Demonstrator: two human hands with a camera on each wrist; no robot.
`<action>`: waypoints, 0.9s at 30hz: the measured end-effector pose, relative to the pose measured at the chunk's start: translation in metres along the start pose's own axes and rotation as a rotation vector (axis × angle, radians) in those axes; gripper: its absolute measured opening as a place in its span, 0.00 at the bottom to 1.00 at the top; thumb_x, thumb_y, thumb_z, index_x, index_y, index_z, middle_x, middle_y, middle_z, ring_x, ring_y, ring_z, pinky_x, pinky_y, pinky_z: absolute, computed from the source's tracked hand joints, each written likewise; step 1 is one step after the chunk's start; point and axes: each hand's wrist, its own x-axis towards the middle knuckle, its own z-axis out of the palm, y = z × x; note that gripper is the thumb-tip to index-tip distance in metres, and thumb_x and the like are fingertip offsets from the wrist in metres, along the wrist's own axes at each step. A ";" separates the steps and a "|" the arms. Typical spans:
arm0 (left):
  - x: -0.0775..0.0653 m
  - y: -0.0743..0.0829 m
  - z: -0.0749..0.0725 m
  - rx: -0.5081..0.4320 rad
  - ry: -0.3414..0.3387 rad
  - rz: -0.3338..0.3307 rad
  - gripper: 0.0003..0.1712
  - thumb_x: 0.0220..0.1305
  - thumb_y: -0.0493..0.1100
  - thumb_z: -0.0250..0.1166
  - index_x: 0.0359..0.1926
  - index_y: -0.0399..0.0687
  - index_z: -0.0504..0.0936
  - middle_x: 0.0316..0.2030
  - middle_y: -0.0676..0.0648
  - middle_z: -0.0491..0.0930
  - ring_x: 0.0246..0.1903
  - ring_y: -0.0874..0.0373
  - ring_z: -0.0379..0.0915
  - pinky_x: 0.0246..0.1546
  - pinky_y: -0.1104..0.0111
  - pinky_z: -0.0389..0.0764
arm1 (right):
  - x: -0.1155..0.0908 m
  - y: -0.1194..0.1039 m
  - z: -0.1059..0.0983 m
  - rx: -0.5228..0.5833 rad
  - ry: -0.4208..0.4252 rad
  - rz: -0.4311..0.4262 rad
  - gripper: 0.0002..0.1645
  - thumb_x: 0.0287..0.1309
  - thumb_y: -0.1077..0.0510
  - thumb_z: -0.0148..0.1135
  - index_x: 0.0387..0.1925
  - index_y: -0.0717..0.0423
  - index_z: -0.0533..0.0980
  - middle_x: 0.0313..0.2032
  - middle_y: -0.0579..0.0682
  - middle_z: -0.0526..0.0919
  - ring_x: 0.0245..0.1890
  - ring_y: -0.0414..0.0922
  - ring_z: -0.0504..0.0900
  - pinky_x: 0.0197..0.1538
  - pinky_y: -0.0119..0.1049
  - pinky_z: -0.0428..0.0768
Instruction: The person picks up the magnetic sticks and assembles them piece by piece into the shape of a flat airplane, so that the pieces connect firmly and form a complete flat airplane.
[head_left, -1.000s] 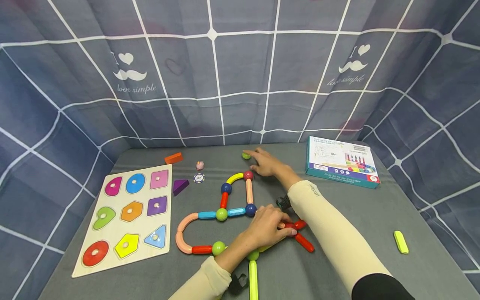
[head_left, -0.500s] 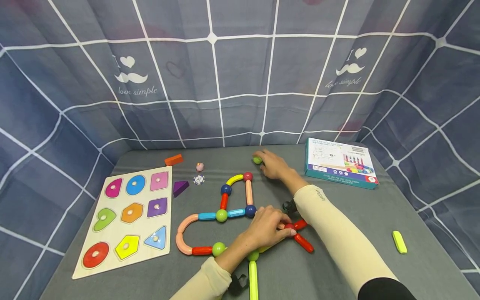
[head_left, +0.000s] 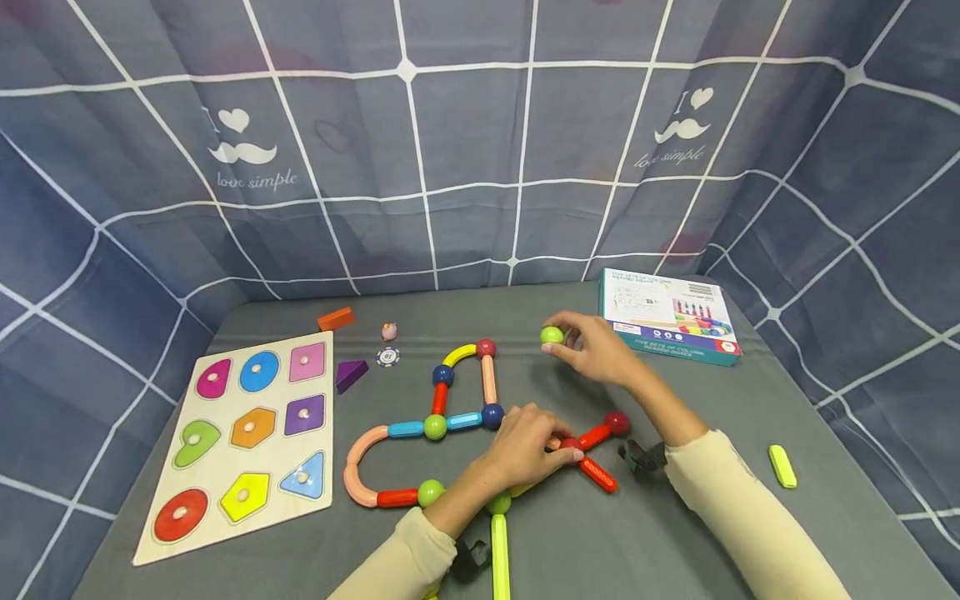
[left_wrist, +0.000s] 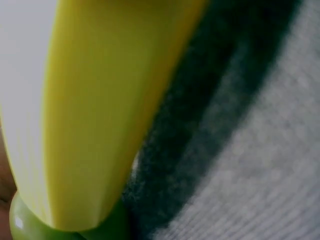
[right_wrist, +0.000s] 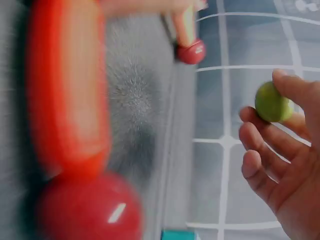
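Observation:
My right hand [head_left: 600,350] pinches a small green ball [head_left: 551,335] between thumb and fingers, held up beyond the linked toy pieces; in the right wrist view the other fingers are spread below the ball [right_wrist: 270,102]. My left hand [head_left: 525,448] lies over the chain of balls and sticks, its thumb and fingers at a red ball [head_left: 572,445]. From that ball branch two red sticks [head_left: 598,475], one ending in a dark red ball [head_left: 618,423]. Filling the left wrist view, a yellow stick [left_wrist: 90,110] meets a green ball [left_wrist: 32,222]. The left fingertips are partly hidden.
Left of the chain lies a wooden shape puzzle board [head_left: 258,533]. Near it are a purple wedge [head_left: 350,375], an orange block [head_left: 336,318], a poker chip [head_left: 388,357] and a pink figurine [head_left: 389,332]. A toy box [head_left: 670,317] and a yellow stick [head_left: 782,467] lie right.
My right hand has carried the green ball from the back of the table rightward and nearer to me. My left hand keeps its place on the chain. The view has shifted slightly.

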 end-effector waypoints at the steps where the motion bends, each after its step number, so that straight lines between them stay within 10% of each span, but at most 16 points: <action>1: 0.000 0.000 0.000 0.008 0.000 0.001 0.18 0.58 0.60 0.66 0.40 0.54 0.87 0.24 0.62 0.76 0.26 0.66 0.62 0.29 0.71 0.59 | -0.013 -0.003 -0.004 0.024 0.006 -0.004 0.17 0.58 0.48 0.66 0.46 0.50 0.78 0.32 0.42 0.80 0.29 0.40 0.76 0.30 0.36 0.74; 13: 0.001 0.002 -0.003 0.070 -0.044 0.014 0.21 0.53 0.61 0.69 0.45 0.59 0.85 0.33 0.62 0.78 0.29 0.65 0.62 0.30 0.70 0.57 | -0.167 0.006 -0.013 0.137 -0.135 0.192 0.13 0.54 0.47 0.68 0.40 0.43 0.77 0.25 0.40 0.78 0.23 0.38 0.75 0.24 0.32 0.72; 19: 0.001 -0.001 -0.003 0.062 -0.013 0.025 0.19 0.54 0.61 0.68 0.42 0.58 0.86 0.29 0.62 0.77 0.28 0.65 0.62 0.31 0.70 0.58 | -0.185 0.008 -0.007 0.352 -0.186 0.184 0.13 0.58 0.55 0.65 0.44 0.52 0.75 0.29 0.46 0.80 0.26 0.38 0.76 0.23 0.32 0.73; 27: 0.001 0.002 -0.001 0.045 -0.003 0.025 0.17 0.55 0.60 0.68 0.40 0.58 0.86 0.23 0.62 0.72 0.28 0.64 0.61 0.30 0.69 0.57 | -0.188 0.006 0.003 0.377 -0.165 0.111 0.10 0.59 0.57 0.64 0.43 0.51 0.75 0.27 0.45 0.79 0.23 0.38 0.74 0.22 0.33 0.71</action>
